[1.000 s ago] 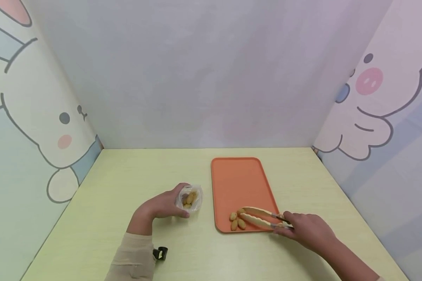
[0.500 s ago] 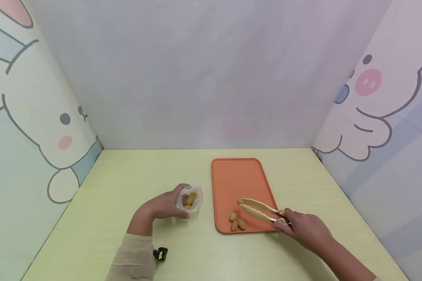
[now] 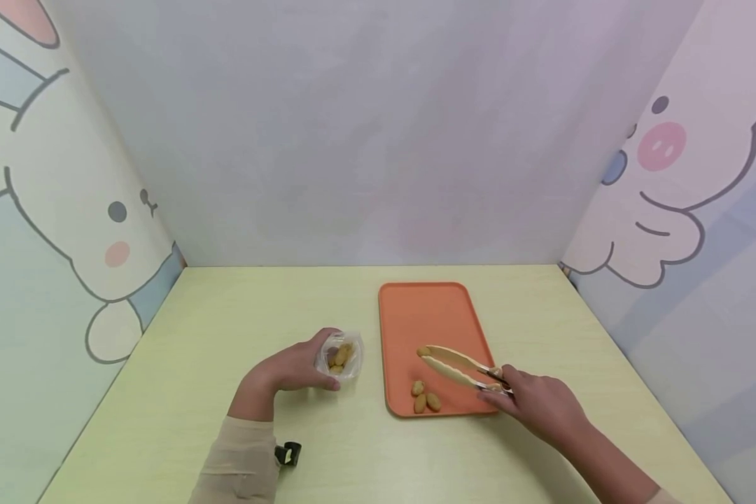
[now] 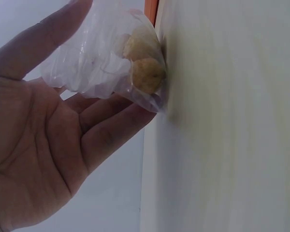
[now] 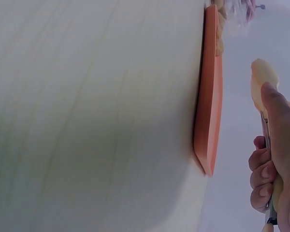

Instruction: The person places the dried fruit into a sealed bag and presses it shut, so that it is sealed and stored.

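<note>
My left hand (image 3: 296, 365) holds a clear plastic bag (image 3: 358, 358) upright on the table, thumb on one side and fingers on the other. Several small potatoes (image 3: 341, 357) lie inside it; one potato (image 4: 148, 75) shows through the plastic near the bottom in the left wrist view. My right hand (image 3: 542, 406) grips a pair of tongs (image 3: 455, 365) with cream-coloured heads. Between their tips sits one small potato (image 3: 423, 351), raised over the orange tray (image 3: 425, 315). Three more small potatoes (image 3: 420, 402) rest in the tray's near left corner.
The tray lies right of the bag on a pale wooden table (image 3: 258, 301), its raised rim (image 5: 208, 96) visible in the right wrist view. A black clip-like piece (image 3: 288, 453) sits beside the left sleeve. Walls with cartoon animals enclose the table's back and sides.
The tongs have picked one potato out of the group at the tray's near corner and carried it up and slightly left. My left hand and the bag stay in place.
</note>
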`<state>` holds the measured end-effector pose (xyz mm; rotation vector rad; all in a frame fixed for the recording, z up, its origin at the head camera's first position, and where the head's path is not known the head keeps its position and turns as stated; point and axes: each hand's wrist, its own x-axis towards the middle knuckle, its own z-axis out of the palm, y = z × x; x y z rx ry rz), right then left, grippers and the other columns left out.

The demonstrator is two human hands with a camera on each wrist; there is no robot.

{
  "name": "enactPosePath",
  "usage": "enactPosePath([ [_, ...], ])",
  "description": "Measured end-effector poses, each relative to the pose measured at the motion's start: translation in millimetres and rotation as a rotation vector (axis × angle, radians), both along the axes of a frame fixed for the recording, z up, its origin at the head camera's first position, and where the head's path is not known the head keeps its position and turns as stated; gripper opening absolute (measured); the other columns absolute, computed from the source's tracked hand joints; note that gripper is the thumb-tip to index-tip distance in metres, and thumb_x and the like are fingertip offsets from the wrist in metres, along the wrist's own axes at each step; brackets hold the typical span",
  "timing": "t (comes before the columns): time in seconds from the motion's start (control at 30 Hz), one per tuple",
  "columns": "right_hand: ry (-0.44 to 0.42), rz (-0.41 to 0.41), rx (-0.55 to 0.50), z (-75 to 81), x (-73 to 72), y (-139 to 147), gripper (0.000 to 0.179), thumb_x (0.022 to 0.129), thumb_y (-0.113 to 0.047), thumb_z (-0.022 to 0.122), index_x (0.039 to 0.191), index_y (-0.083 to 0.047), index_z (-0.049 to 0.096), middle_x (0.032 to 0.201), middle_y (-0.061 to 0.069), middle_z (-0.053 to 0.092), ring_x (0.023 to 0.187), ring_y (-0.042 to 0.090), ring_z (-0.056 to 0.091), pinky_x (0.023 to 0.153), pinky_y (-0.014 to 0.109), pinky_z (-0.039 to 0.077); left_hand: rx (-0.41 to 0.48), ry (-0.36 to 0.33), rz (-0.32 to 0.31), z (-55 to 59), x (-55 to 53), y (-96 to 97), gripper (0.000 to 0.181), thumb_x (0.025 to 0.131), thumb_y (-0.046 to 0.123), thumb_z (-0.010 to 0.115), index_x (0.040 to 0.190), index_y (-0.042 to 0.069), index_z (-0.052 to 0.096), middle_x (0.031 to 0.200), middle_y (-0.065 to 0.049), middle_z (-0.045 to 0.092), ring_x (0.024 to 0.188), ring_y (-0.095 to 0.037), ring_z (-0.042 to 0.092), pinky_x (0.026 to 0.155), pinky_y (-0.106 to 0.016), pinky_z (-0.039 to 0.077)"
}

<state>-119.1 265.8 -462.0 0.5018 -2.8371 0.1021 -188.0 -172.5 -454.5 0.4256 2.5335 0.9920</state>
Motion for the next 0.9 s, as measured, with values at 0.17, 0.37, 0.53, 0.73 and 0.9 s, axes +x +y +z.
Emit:
enactPosePath([
  [0.17,-0.003,0.006,-0.005,3.4,-3.2,-9,0.045,0.081,-0.063,0.067,0.078,-0.023,0.045,0.057,-0.020,0.036,0.043,0.002,0.026,0.042,0.024,0.025,-0.003,-0.001,-0.001,0.9,0.5,0.7,0.092,0.072,0.038,0.086,0.146,0.031,0.031,0.118,-0.002,0.055,0.101,-0.019,0.052,0.090,-0.047,0.043],
  [0.37,-0.008,0.008,-0.036,5.4,-8.4,-21,0.044,0.081,-0.065,0.066,0.077,-0.026,0.046,0.057,-0.024,0.038,0.043,0.002,0.026,0.043,0.024,0.025,-0.007,0.001,-0.001,-0.1,0.3,1.0,0.092,0.072,0.038,0.086,0.146,0.032,0.031,0.118,-0.002,0.055,0.101,-0.019,0.052,0.090,-0.047,0.043],
  [0.53,0.003,0.023,-0.039,7.9,-11.9,-30,0.046,0.081,-0.065,0.066,0.076,-0.025,0.044,0.055,-0.022,0.035,0.043,0.003,0.025,0.042,0.024,0.024,-0.004,-0.003,-0.004,-1.3,0.0,1.2,0.093,0.072,0.039,0.086,0.146,0.032,0.031,0.118,-0.002,0.055,0.101,-0.019,0.052,0.090,-0.047,0.043],
  [0.73,0.006,0.032,-0.050,10.1,-14.7,-38,0.046,0.080,-0.064,0.068,0.075,-0.025,0.044,0.054,-0.021,0.035,0.041,0.003,0.025,0.041,0.023,0.024,0.001,-0.005,-0.004,-0.6,-0.7,1.1,0.093,0.071,0.039,0.086,0.146,0.032,0.031,0.117,-0.001,0.054,0.101,-0.019,0.052,0.091,-0.046,0.043],
  [0.9,0.039,0.044,-0.058,11.2,-17.4,-42,0.045,0.078,-0.060,0.072,0.077,-0.024,0.045,0.055,-0.021,0.036,0.040,0.003,0.023,0.041,0.023,0.023,-0.001,-0.007,-0.001,-0.5,-0.7,0.6,0.093,0.071,0.039,0.086,0.146,0.032,0.031,0.118,-0.001,0.054,0.102,-0.019,0.052,0.092,-0.047,0.043],
])
